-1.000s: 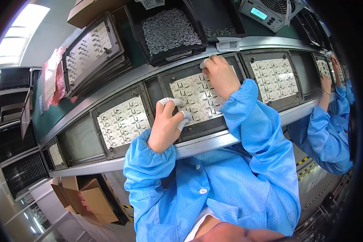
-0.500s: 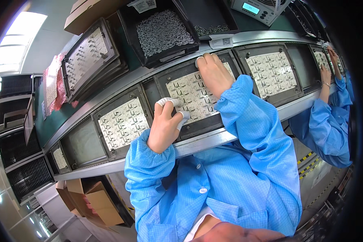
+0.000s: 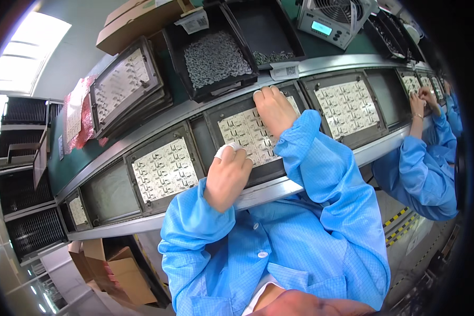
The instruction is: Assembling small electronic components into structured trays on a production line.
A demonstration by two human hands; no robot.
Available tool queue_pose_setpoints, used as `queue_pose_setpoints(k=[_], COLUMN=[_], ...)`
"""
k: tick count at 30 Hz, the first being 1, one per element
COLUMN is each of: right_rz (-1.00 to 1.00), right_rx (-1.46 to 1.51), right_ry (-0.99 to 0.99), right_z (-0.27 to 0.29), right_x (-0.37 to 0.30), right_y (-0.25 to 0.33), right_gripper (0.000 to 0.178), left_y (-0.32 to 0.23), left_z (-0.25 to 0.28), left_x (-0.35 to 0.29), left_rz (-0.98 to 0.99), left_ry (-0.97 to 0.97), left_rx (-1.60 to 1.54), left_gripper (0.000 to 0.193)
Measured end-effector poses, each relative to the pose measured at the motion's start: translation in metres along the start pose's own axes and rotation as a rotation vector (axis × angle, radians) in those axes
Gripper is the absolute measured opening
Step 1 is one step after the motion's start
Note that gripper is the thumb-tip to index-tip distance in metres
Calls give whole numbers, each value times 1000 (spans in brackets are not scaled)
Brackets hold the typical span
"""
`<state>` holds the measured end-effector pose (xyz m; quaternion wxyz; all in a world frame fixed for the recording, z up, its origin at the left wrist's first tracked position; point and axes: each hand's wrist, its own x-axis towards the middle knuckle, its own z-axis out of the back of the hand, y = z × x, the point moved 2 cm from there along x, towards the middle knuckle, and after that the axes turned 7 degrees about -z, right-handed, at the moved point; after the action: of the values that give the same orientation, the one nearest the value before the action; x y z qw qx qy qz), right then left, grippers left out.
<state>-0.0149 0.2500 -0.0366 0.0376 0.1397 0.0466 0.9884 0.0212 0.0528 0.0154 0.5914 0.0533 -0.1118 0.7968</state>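
Circuit-board panel (image 3: pixel 242 126) under your hands
Head view: a dark frame (image 3: pixel 267 172) holds it, your left hand (image 3: pixel 227 178) at the near-left corner, your right hand (image 3: pixel 275 110) at the far edge; whether your curled fingers grip, I cannot tell.

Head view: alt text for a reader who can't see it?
A person's left hand and right hand are at a white circuit panel in a dark frame. A black bin of small grey parts sits beyond; a co-worker is at right.
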Motion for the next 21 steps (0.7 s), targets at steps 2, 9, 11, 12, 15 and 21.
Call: queue_pose_setpoints(k=[2, 9, 11, 12, 15, 21], right_rz=[-34, -41, -78, -12, 219, 449], right_rx=[173, 333, 219, 287, 521, 526], right_ry=[-27, -444, -435, -369, -93, 407], right_z=[2, 59, 51, 51, 70, 75], right_x=[-3, 51, 55, 49, -7, -95], right_y=[-4, -71, -83, -74, -21, 68], right_gripper=[15, 31, 44, 43, 35, 44], left_y=[9, 73, 104, 116, 148, 193], left_z=[1, 46, 45, 46, 57, 80], left_x=[-10, -103, -152, -184, -284, -414], left_rz=[79, 596, 720, 818, 1058, 1781], left_ry=[-118, -489, -515, -520, -435, -102], left_rx=[-245, -96, 60, 139, 478, 646], left_gripper=[24, 27, 25, 25, 28, 62])
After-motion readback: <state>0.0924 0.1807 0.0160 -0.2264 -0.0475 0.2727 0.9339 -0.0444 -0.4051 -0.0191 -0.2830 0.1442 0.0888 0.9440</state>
